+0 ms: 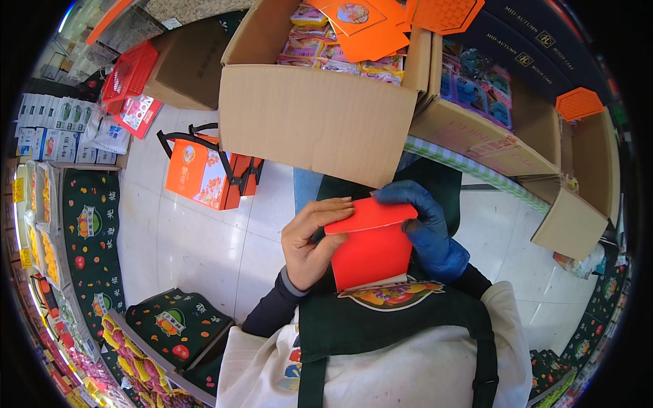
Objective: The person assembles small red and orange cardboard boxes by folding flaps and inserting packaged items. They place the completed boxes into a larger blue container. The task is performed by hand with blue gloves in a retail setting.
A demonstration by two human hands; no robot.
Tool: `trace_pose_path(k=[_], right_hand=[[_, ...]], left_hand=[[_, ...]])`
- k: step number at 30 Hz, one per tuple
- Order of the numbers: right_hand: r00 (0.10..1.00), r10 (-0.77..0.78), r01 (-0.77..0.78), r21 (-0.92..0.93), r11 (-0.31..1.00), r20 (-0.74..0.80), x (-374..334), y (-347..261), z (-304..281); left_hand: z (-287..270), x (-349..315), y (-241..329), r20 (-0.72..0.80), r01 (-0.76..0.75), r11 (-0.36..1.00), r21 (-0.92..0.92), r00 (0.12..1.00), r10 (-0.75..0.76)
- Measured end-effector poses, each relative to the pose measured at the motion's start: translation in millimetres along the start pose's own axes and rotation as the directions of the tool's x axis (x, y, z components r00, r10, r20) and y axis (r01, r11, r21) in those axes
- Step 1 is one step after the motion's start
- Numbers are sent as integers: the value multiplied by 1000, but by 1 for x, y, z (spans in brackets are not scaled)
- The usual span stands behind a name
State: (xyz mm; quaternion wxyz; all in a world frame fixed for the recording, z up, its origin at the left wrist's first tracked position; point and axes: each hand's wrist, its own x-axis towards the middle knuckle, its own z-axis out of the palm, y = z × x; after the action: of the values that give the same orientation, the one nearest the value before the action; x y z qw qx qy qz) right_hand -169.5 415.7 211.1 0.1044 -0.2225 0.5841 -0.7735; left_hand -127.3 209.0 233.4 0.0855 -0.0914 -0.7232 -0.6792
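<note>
A bright red folding carton (373, 253) is held upright against my dark green apron (401, 319), its top edge folded over as a flap. My left hand (314, 239), bare, grips the upper left corner, fingers over the flap and thumb on the front. On the opposite corner my right hand (427, 228), in a blue glove, is closed round the edge with its fingers across the top. The carton's lower end meets the apron, where a pale edge shows. What lies behind it is hidden.
Ahead stands an open cardboard box (316, 122) of small wrapped packets, with flat orange card pieces (360, 30) on top. More open boxes (490, 136) stand to the right. An orange gift box (207, 170) with black handles is on the floor at left. Fruit displays (136, 360) line the left.
</note>
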Motion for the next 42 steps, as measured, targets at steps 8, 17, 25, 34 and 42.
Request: trace_pose_path(k=[8, 17, 25, 34, 42], right_hand=[[998, 32, -41, -162, 986, -52, 3, -28, 8], [997, 81, -83, -152, 985, -20, 3, -37, 8], [991, 121, -117, -56, 992, 62, -1, -35, 2], [991, 116, -115, -16, 993, 63, -1, -25, 0], [982, 190, -189, -57, 980, 16, 5, -39, 5]], left_hand=[[-4, 14, 29, 96, 19, 997, 77, 995, -27], [-4, 17, 40, 157, 99, 993, 67, 982, -109], [-12, 15, 30, 233, 36, 998, 48, 971, -46], [-14, 16, 24, 231, 52, 996, 72, 971, -67], [-10, 16, 28, 165, 117, 991, 70, 978, -127]])
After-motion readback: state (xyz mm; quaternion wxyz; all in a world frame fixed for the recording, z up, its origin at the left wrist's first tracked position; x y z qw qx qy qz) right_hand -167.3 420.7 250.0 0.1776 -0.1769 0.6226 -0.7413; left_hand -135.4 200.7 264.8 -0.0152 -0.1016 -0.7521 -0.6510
